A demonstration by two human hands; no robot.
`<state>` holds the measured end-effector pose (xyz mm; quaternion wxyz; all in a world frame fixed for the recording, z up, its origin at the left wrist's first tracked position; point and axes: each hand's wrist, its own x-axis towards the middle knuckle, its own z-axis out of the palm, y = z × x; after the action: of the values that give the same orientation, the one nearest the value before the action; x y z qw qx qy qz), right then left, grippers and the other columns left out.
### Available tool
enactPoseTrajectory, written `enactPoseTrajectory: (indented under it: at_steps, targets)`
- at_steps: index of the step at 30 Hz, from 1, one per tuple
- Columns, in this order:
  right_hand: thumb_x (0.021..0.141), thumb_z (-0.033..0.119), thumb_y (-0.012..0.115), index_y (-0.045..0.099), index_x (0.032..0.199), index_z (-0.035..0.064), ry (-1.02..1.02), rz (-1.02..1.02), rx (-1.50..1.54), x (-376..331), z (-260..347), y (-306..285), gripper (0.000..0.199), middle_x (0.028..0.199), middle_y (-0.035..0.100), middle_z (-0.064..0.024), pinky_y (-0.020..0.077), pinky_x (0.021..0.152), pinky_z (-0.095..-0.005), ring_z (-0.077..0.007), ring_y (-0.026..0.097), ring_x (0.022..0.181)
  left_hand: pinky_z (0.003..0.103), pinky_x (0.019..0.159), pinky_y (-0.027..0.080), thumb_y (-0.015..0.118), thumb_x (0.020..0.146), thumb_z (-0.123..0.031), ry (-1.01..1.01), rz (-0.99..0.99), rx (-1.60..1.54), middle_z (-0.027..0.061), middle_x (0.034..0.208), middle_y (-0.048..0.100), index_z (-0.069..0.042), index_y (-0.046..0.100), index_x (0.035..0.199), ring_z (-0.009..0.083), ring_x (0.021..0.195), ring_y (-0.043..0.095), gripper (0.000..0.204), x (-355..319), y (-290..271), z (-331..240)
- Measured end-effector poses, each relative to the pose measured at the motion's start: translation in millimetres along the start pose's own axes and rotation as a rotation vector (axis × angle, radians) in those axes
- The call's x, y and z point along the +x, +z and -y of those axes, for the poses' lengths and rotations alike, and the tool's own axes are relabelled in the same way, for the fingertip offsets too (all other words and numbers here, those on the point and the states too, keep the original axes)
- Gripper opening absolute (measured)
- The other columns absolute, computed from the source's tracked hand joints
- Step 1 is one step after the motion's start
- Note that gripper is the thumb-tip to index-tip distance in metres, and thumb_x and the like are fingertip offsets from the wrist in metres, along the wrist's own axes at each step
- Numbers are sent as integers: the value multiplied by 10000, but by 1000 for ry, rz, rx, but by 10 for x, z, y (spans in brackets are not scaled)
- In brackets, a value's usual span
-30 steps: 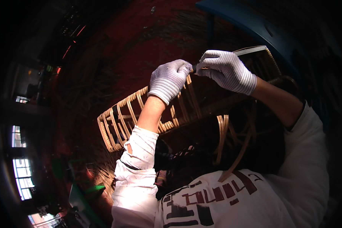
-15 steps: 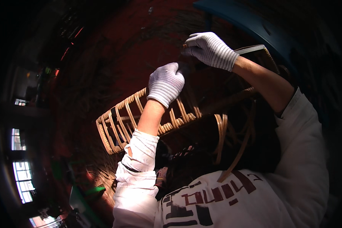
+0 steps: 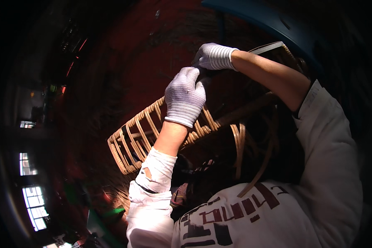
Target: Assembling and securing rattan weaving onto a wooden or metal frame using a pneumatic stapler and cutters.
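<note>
A long frame of tan rattan [image 3: 201, 131], with strips wound around its rails, slants across the middle. My left hand [image 3: 185, 97], in a striped white and grey glove, is closed at the frame's far rail, fingers bent over it. Just beyond, my right hand [image 3: 217, 56], gloved alike, has its fingers curled together and meets the left fingertips. What the right fingers pinch is hidden in shadow. Loose rattan strips [image 3: 238, 144] hang from the near rail toward my shirt.
A blue curved surface [image 3: 268, 20] lies at the far right. A pale, straight-edged part [image 3: 268, 48] is beyond my right forearm. Bright windows [image 3: 35, 206] show on the left. The floor [image 3: 153, 53] looks dark red, with strewn scraps.
My right hand has come down and nearer, from above the frame to the left fingertips. The left hand has turned slightly and stays at the rail. The whole view has shifted a little.
</note>
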<state>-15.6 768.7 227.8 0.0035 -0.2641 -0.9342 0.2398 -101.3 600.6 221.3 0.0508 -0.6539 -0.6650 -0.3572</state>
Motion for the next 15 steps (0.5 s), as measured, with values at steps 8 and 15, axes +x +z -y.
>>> enactPoseTrajectory:
  at_steps: [8,15]
  targets:
    - [891,163,672,699,1013,75,-503,-691,-35,-575,-39,-87,153,939,688,-106,564,794,-369,-297,680,866,339,826,515,678,906,-272,-360,496,-189,130,997,736,-62,712,1136,218,914,692,313,452,-99,176]
    - [851,173,686,639,1094,135,-714,-440,-516,-903,-37,96,250,983,627,-43,526,781,-343,-204,634,875,308,842,504,655,923,-245,-398,647,-420,117,1027,731,16,686,1162,185,941,664,356,520,-72,215]
